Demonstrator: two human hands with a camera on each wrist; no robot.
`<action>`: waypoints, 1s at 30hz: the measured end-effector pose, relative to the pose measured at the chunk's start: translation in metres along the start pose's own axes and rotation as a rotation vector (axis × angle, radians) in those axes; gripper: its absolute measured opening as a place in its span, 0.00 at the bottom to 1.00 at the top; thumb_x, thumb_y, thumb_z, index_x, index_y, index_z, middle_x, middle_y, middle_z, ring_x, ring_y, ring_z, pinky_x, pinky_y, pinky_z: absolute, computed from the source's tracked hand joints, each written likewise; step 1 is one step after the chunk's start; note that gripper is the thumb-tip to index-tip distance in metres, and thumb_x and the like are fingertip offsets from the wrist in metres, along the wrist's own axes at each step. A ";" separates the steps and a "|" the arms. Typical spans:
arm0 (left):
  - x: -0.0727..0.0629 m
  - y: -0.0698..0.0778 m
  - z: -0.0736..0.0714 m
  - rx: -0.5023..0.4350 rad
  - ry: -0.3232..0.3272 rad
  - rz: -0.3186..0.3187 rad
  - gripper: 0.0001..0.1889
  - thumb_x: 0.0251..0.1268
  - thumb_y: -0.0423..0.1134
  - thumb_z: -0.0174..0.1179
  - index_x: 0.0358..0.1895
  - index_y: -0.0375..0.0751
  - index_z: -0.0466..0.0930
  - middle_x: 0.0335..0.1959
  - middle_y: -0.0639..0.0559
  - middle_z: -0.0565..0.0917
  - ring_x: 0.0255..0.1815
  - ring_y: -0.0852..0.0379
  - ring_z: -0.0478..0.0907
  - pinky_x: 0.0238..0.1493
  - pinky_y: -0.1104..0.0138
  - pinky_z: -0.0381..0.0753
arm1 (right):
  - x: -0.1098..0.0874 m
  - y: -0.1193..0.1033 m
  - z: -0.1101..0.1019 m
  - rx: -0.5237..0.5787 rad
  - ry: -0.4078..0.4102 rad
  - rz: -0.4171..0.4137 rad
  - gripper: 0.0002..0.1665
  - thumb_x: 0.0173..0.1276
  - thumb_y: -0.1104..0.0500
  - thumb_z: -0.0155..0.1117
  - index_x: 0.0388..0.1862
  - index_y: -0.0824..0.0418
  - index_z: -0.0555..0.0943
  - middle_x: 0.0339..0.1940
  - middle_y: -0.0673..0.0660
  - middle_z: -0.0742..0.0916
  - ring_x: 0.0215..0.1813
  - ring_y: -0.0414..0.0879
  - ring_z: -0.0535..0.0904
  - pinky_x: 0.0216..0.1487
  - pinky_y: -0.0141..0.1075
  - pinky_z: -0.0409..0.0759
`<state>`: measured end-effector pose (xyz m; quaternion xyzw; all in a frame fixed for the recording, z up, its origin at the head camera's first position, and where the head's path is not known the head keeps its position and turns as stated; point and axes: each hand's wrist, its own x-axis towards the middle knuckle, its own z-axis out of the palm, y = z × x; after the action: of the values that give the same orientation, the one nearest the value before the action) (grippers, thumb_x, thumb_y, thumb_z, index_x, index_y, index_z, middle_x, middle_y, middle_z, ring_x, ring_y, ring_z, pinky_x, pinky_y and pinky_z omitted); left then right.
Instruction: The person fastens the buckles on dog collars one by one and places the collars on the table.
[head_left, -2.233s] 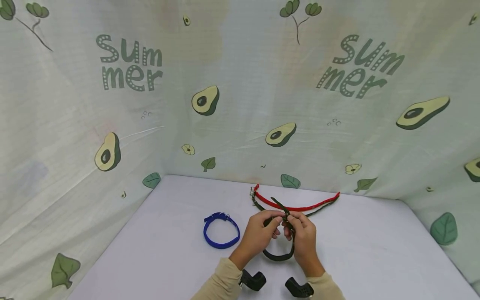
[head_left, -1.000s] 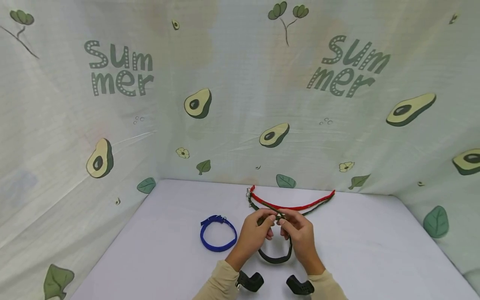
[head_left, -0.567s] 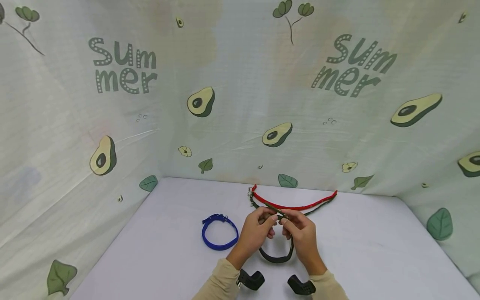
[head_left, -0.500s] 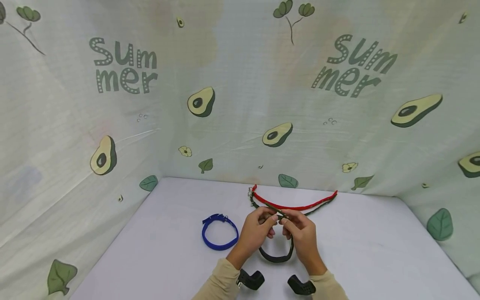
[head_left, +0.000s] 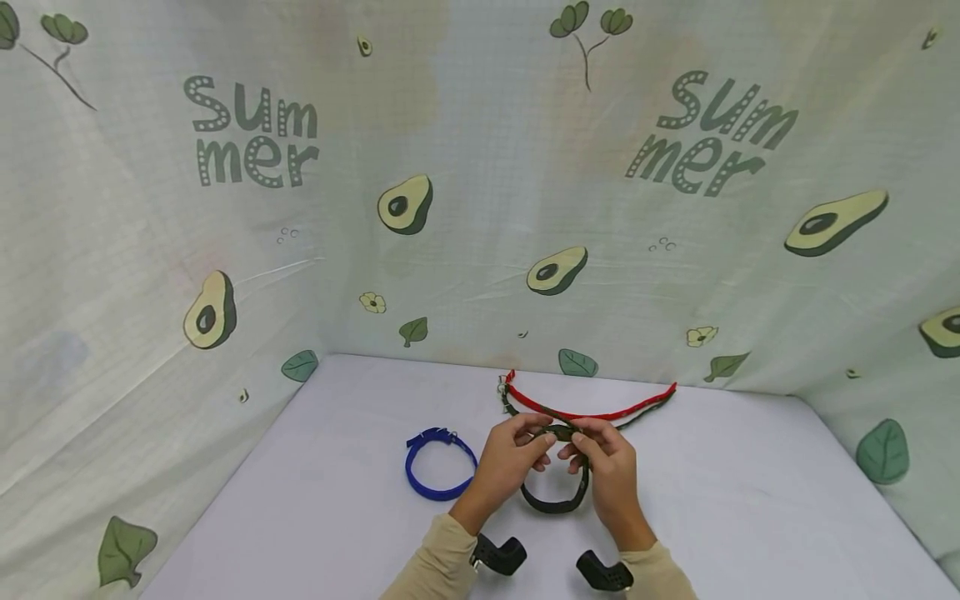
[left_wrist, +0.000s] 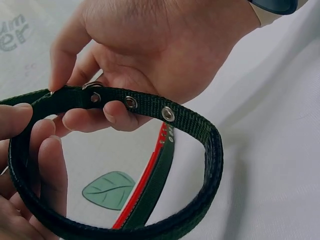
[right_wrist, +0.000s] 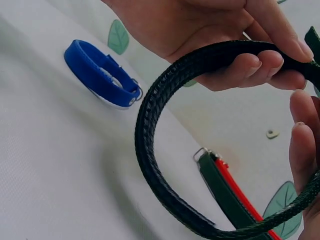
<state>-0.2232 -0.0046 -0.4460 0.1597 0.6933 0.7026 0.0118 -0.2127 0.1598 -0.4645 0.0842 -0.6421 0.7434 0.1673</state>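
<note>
A dark green woven pet collar (head_left: 553,505), bent into a loop, hangs between both hands over the table. My left hand (head_left: 510,458) pinches it at the upper left of the loop, with thumb and forefinger together. On the other side, my right hand (head_left: 611,458) grips the strap between thumb and fingers. Metal eyelets (left_wrist: 167,114) and a D-ring (left_wrist: 92,85) show beside the right fingers in the left wrist view. The free strap end slants up and left above the hands. Fingers cover the buckle area. A blue collar (head_left: 442,493) lies left of my left hand, its loop closed.
Behind the hands, a red strap (head_left: 630,410) and a dark green strap (head_left: 660,402) lie together near the back edge of the white table (head_left: 337,500). A printed cloth (head_left: 480,125) stands as a wall around it. Black devices (head_left: 504,557) sit at both wrists.
The collar's free end has swung from pointing steeply up to slanting farther left. The loop has risen slightly, and more of its upper band shows between the hands. The blue collar stays put.
</note>
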 end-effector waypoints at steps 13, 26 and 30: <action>0.000 -0.001 0.000 -0.034 0.014 -0.032 0.18 0.68 0.39 0.67 0.56 0.36 0.82 0.40 0.48 0.87 0.31 0.55 0.85 0.35 0.66 0.85 | 0.002 -0.001 -0.002 -0.003 -0.006 -0.022 0.10 0.72 0.68 0.63 0.44 0.76 0.76 0.31 0.70 0.85 0.29 0.48 0.85 0.28 0.36 0.83; 0.002 -0.008 -0.003 0.051 0.046 -0.062 0.14 0.70 0.43 0.64 0.51 0.39 0.85 0.31 0.52 0.82 0.27 0.59 0.80 0.32 0.69 0.80 | 0.003 0.002 -0.004 -0.017 0.001 -0.075 0.14 0.72 0.67 0.64 0.54 0.71 0.78 0.49 0.73 0.84 0.37 0.54 0.88 0.33 0.38 0.85; 0.001 -0.006 -0.003 0.075 0.035 -0.065 0.15 0.71 0.44 0.63 0.53 0.39 0.84 0.31 0.52 0.80 0.28 0.59 0.79 0.32 0.69 0.79 | 0.003 -0.001 -0.003 -0.083 -0.009 -0.092 0.17 0.72 0.70 0.61 0.59 0.67 0.79 0.47 0.71 0.83 0.37 0.51 0.88 0.33 0.39 0.86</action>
<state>-0.2261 -0.0068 -0.4521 0.1251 0.7239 0.6782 0.0168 -0.2151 0.1634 -0.4632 0.1098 -0.6684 0.7074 0.2019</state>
